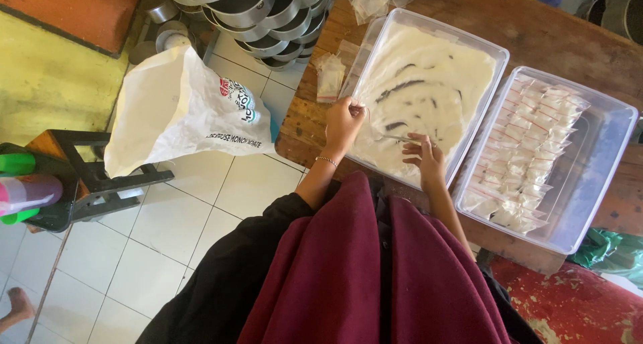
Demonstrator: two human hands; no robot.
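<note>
While our left hand [343, 121] pinches a small clear bag [362, 107] at the powder tray's [492, 49] near-left rim, our right hand [424, 155], fingers closed on a thin spoon [395, 138], lies just right, handle pointing toward the bag.

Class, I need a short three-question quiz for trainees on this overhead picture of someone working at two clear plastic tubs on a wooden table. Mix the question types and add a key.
1. True or false: the right-hand tub holds rows of small filled packets.
2. Which tub are both hands working over? A) the tub of white powder B) the tub of packets C) neither.
3. Fill in: on the floor side of the table, a large white ______ stands open.

Key
1. True.
2. A. The left hand is at the tub's near left edge, holding up a small clear bag; the right hand holds a thin utensil over the powder.
3. Sack.
</note>
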